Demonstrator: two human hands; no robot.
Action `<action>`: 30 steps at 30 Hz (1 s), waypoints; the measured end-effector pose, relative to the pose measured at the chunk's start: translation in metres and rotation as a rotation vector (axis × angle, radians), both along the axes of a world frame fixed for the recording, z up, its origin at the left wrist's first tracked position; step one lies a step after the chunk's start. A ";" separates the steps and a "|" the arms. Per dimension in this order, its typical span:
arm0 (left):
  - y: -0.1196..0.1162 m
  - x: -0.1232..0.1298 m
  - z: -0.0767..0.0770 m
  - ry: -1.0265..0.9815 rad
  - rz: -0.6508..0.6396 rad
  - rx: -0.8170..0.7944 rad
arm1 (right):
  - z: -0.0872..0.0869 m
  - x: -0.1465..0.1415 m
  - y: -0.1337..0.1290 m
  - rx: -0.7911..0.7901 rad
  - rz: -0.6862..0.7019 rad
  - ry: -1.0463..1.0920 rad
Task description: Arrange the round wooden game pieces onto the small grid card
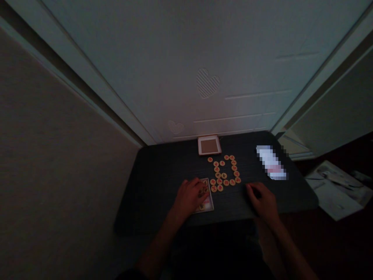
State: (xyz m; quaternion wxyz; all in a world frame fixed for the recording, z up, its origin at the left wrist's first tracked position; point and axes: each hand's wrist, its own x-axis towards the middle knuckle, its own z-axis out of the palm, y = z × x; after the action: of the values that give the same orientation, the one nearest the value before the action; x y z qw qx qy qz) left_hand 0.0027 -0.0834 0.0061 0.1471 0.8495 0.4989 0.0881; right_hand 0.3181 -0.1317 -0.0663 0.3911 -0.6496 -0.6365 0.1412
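Beyond the shallow tray, a pale panel with raised hearts stands behind the dark table. The tabletop spreads to the tray's left as far as a rounded edge, leaving the left arm room to swing out; the front edge runs close to the tray's near side, so a disc pushed that way could drop. Low on the floor, well to the tray's right, lies a whitish box-like thing, too dim to make out. Over the tray, the left hand reaches down with bent fingers among the discs; whether one is pinched cannot be told. Well to the tray's right, the right hand is loosely curled, and any contents are hidden. Farther right and beyond the tray sits a bright, pixelated object. Straight beyond the tray is an open box against the panel side. Smallest are the discs: those laid out make a rough ring beyond and right of the tray, with one disc set apart, while several discs remain inside the tray.
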 end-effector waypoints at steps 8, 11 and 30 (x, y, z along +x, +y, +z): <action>-0.003 0.001 -0.002 0.034 0.007 0.022 | 0.000 0.000 0.001 -0.016 -0.008 -0.001; -0.005 0.000 0.000 0.010 0.008 0.003 | 0.001 -0.001 0.001 -0.028 -0.009 0.001; 0.016 0.017 0.019 -0.099 -0.001 0.010 | 0.006 -0.005 0.000 -0.036 -0.016 0.029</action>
State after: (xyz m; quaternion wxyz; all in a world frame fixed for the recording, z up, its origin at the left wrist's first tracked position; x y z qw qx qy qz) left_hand 0.0196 -0.0678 0.0251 0.1673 0.8450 0.4903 0.1325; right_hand 0.3134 -0.1315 -0.0599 0.3895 -0.6594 -0.6231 0.1590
